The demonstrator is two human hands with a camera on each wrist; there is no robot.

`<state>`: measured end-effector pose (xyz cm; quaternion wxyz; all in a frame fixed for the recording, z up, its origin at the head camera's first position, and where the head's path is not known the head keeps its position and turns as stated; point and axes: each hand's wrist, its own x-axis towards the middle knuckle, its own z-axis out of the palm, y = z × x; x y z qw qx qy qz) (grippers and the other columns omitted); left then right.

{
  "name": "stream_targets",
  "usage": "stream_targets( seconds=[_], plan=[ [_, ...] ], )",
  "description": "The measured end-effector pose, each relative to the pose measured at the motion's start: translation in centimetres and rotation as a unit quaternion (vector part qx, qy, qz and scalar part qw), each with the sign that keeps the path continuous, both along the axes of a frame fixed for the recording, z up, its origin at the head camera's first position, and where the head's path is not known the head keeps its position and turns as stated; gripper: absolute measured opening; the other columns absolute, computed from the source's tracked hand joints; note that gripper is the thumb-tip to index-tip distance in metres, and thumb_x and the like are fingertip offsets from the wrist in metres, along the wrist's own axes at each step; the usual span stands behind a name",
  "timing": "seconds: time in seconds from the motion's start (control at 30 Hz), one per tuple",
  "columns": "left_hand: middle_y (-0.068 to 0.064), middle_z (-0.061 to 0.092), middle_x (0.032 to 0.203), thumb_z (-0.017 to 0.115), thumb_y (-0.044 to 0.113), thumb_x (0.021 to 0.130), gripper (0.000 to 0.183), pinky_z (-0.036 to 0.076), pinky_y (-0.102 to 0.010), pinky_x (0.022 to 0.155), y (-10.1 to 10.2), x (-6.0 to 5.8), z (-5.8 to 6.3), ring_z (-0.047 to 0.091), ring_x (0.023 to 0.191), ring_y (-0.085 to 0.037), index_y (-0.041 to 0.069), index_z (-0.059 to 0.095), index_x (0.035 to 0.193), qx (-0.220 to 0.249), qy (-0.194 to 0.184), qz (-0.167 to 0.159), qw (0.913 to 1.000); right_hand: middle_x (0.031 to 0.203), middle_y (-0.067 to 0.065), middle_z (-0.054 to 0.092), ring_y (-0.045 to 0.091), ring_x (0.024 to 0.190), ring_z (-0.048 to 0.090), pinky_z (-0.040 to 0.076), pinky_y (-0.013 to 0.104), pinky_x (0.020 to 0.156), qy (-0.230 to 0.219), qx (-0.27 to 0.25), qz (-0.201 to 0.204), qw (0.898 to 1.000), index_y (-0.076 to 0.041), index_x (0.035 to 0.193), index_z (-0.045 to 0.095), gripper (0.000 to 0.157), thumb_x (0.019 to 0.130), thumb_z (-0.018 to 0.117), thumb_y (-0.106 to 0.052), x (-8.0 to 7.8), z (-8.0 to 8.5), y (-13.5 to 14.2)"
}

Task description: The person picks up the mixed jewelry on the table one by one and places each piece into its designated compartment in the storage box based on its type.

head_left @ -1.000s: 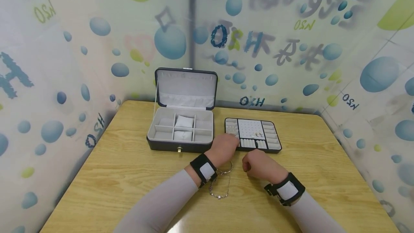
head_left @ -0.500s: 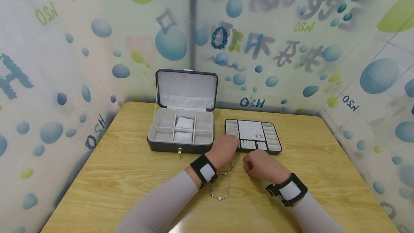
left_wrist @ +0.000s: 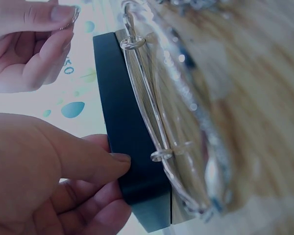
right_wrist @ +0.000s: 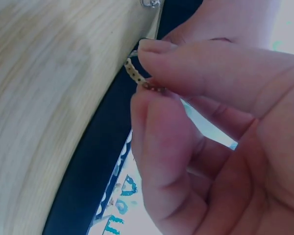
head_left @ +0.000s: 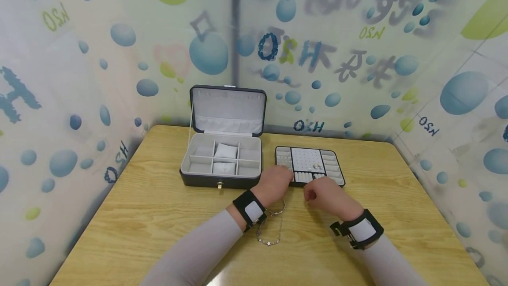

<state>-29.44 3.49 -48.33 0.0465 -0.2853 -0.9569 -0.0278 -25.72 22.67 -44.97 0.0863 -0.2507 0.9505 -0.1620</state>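
My left hand (head_left: 274,184) grips the front left corner of a jewelry tray (head_left: 307,159), its thumb against the dark side wall (left_wrist: 125,122) in the left wrist view. My right hand (head_left: 331,198) is just in front of the tray. Between its thumb and index finger it pinches a small ring (right_wrist: 135,74) with a row of dark dots; the fingers hide part of the band. Below my left hand, a silver bangle (left_wrist: 192,105) lies on the table, close to the left wrist camera. A chain with star charms (head_left: 269,243) lies nearer me.
Left of the tray, a dark jewelry box (head_left: 206,180) stands with its lid (head_left: 230,106) raised and white cushions (head_left: 226,150) in its middle compartments. Small earrings (head_left: 316,166) sit on the tray's white panel. A patterned wall rises behind the wooden table (head_left: 158,215).
My right hand has shifted slightly right and away from me, closer to the tray's front edge, with the ring still pinched. My left hand stays on the tray corner.
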Motion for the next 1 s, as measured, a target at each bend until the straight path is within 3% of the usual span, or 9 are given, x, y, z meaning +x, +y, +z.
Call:
stream_targets(
  seconds=[0.13,0.43,0.8,1.0],
  plan=[
    [0.002,0.074,0.092,0.068,0.009,0.100,0.015,0.058,-0.032,0.067,0.0,0.0,0.0,0.070,0.085,-0.015,0.021,0.078,0.097,-0.001,-0.003,0.000,1.0000,0.071,-0.009,0.061,0.008,0.068,0.052,0.046,0.027,0.064,0.016,-0.005,-0.008,1.000,-0.019,0.075,0.068,0.024,0.085,0.078,0.000,-0.6,0.1,0.7],
    [0.004,0.076,0.095,0.070,0.009,0.098,0.017,0.060,-0.031,0.070,0.0,0.0,-0.3,0.071,0.089,-0.013,0.023,0.079,0.101,-0.007,-0.001,0.000,1.0000,0.075,-0.004,0.062,0.013,0.071,0.054,0.045,0.031,0.066,0.042,-0.030,-0.071,0.996,-0.017,0.078,0.069,0.019,0.090,0.077,-0.005,-1.6,1.2,2.8],
    [0.004,0.075,0.094,0.070,0.010,0.099,0.016,0.059,-0.031,0.066,-0.1,0.1,0.0,0.071,0.088,-0.013,0.023,0.079,0.101,-0.010,-0.004,0.000,0.9999,0.079,0.003,0.068,0.018,0.073,0.056,0.046,0.030,0.064,0.054,-0.092,-0.152,0.983,-0.011,0.088,0.075,0.006,0.093,0.077,-0.008,-2.1,1.3,3.8],
    [0.004,0.076,0.096,0.069,0.009,0.099,0.017,0.059,-0.031,0.067,0.0,0.0,-0.1,0.071,0.089,-0.013,0.023,0.080,0.103,-0.011,-0.007,0.001,0.9999,0.084,0.005,0.071,0.018,0.075,0.059,0.048,0.031,0.064,0.052,-0.104,-0.164,0.980,-0.006,0.095,0.077,0.004,0.093,0.074,-0.008,-2.3,1.2,4.0]
  ],
)
